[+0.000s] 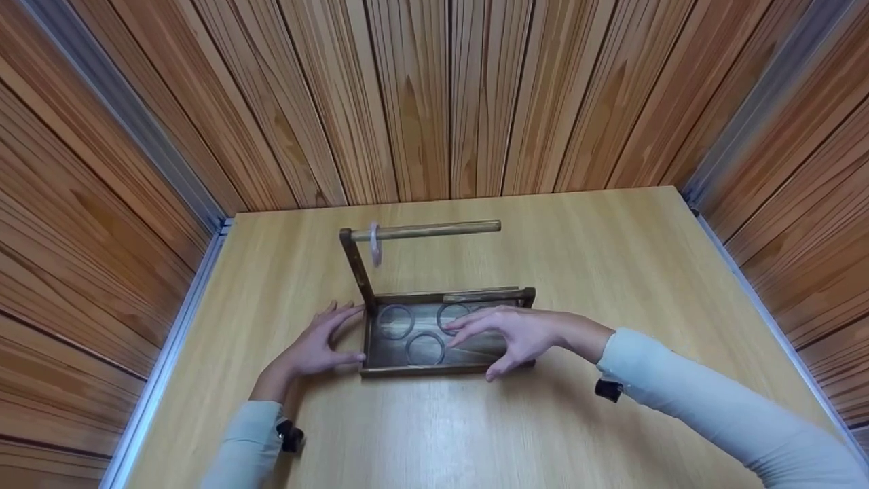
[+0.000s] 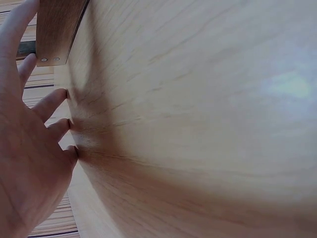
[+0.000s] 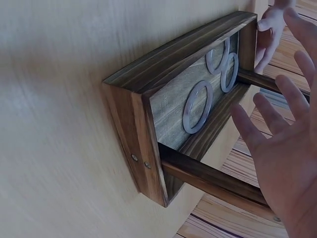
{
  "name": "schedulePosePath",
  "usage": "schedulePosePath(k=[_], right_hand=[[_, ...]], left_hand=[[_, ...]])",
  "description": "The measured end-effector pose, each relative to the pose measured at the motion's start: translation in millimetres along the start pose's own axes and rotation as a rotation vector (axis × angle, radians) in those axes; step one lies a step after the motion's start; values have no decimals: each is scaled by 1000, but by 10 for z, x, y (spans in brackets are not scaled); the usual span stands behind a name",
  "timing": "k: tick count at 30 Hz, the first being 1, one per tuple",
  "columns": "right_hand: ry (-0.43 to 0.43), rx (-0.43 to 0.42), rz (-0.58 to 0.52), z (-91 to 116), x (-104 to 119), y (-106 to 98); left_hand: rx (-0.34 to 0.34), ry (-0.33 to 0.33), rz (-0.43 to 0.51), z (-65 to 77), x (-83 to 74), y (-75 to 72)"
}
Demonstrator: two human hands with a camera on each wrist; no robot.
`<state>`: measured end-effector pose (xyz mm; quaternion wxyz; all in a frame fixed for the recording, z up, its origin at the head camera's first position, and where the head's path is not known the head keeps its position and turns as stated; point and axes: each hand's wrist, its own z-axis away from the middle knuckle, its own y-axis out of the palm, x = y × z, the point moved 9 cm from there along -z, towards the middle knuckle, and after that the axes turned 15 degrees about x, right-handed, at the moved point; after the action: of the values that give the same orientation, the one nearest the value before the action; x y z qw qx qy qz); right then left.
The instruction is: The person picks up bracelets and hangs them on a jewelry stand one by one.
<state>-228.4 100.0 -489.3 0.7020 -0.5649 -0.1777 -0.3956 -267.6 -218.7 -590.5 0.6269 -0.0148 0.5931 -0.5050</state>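
Note:
A dark wooden tray [image 1: 407, 371] has an upright post [image 1: 358, 272] at its left end, with a bar [image 1: 441, 229] reaching right from its top. One pale ring [image 1: 375, 246] hangs on that bar. Three more rings lie flat in the tray, including a nearer ring [image 3: 186, 113] in the right wrist view. My left hand [image 1: 316, 348] is at the tray's left end, thumb and forefinger against its wall; the other fingertips rest on the table in the left wrist view. Above the tray's right half hovers my right hand [image 1: 519, 333], fingers spread and holding nothing.
A second post with a bar [image 1: 482, 295] rises at the tray's right end, partly behind the right hand. The light wooden table [image 1: 597, 258] is bounded by a plank wall [image 1: 428, 102] at the back, with more planks along both sides.

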Motion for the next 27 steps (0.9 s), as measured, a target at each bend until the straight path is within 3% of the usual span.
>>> schedulePosePath(k=[27], right_hand=[[0,20,-155,-470,-203,41]], left_hand=[[-15,6,-16,6,-2,-3]])
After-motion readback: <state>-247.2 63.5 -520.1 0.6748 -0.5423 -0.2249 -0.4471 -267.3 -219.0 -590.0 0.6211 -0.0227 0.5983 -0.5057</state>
